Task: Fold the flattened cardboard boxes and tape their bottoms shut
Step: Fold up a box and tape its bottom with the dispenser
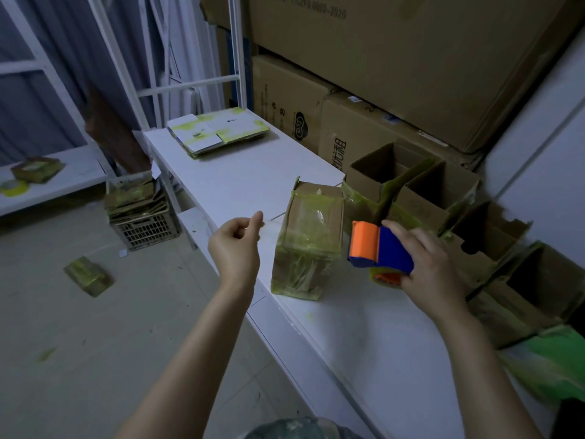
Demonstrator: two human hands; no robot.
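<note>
Lower shelf, far left: a roll of yellow tape [12, 186] lies beside a small tape-smeared box [36, 169].
Floor: one small taped box [88, 275] lies on its own.
Crate [145, 229]: a slatted crate on the floor, piled above its rim with flattened cardboard [136, 198].
Table [253, 179], far end: a stack of flattened boxes [218, 131] lies flat.
Left hand [235, 245]: hovers just left of the folded box, fingers curled, thumb and forefinger pinched; whether clear tape is between them is too faint to tell.
Folded box [308, 245]: stands on the table near its front edge between the two hands, its upper face closed and covered with glossy tape.
Tape dispenser [380, 245]: orange and blue, just right of the folded box, its roll underneath.
Right hand [433, 264]: wraps around the tape dispenser from the right.
Open boxes [487, 229]: a row along the table's right, open sides up, insides dark.
Green bag [557, 362]: at the near right end.
</note>
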